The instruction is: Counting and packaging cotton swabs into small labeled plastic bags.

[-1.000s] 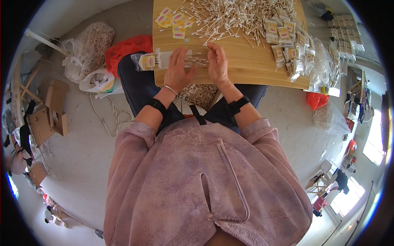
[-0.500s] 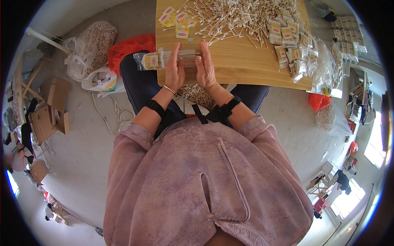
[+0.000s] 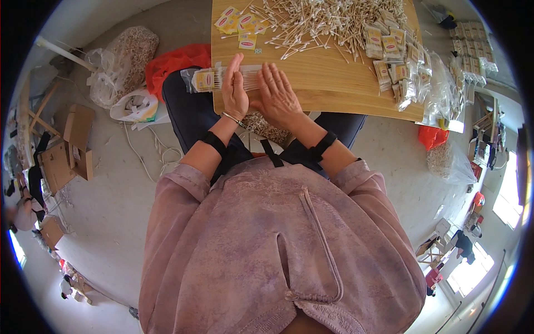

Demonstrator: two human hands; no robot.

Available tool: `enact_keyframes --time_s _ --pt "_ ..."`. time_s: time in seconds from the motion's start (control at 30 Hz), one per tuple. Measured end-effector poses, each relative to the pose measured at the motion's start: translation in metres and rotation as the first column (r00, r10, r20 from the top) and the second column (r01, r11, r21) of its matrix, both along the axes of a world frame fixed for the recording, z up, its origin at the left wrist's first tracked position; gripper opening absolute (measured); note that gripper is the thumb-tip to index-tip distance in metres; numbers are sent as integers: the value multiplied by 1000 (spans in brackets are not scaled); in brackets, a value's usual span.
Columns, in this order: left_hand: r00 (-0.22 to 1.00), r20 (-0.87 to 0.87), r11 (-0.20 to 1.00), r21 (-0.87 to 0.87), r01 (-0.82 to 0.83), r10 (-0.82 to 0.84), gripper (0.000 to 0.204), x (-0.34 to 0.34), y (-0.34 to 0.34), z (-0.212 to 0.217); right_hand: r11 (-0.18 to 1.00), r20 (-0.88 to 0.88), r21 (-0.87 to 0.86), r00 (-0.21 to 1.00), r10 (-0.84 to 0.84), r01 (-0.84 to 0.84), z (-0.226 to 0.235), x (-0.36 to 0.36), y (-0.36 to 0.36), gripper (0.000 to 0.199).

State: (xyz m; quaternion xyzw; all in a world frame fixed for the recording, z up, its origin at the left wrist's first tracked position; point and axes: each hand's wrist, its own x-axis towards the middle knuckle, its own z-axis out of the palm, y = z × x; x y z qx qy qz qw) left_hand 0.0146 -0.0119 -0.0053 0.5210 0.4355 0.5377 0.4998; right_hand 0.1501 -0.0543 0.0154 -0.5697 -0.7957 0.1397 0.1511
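1. Clear plastic film, thin and crinkled, makes up the long packet (image 3: 205,80) at 11 o'clock; it lies across the tabletop's left edge, with pale, slim swab sticks (image 3: 251,79) lined up between the hands.
2. Left hand (image 3: 235,92), just before 12 o'clock: open and edge-on over the packet, fingers straight and together, closed around nothing. Right hand (image 3: 278,97), at 12 o'clock: palm down and flat, fingers slightly parted, gripping nothing; whether it presses on the sticks I cannot tell.
3. Loose cotton swabs (image 3: 328,25), slender with rounded white tips, form a tangled heap between 12 and 1 o'clock; glossy filled packets (image 3: 397,61) pile up between 1 and 2.
4. Smooth, light-brown wood grain covers the tabletop (image 3: 328,92). Around it spreads a scuffed grey floor (image 3: 119,222), with a bulging clear sack (image 3: 133,55) at 10 o'clock, a red bag (image 3: 181,62) near 11, an open cardboard box (image 3: 78,139) at 9 and a bright window (image 3: 471,273) at 4.
5. Flat yellow-and-white cards (image 3: 243,25), just before 12 o'clock, carry a red oval emblem, as do the packets; their finer print is too small to make out.
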Motion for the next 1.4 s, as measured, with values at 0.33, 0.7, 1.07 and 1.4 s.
enact_keyframes --time_s 0.33,0.7,1.07,1.4 --pt "981 192 998 -67 -23 35 45 3 -1 -11 998 116 -27 992 56 -54 -4 -6 1 74" --pt "972 224 992 -118 -49 75 46 8 5 -3 1000 258 -6 966 18 -17 -7 -9 7 75" --pt "999 50 1000 26 -15 14 49 1 11 -3 997 -31 -37 998 63 -64 -6 -5 11 68" --pt "995 97 999 16 -38 37 49 9 10 -10 994 -601 -39 792 -104 101 -17 -18 28 64"
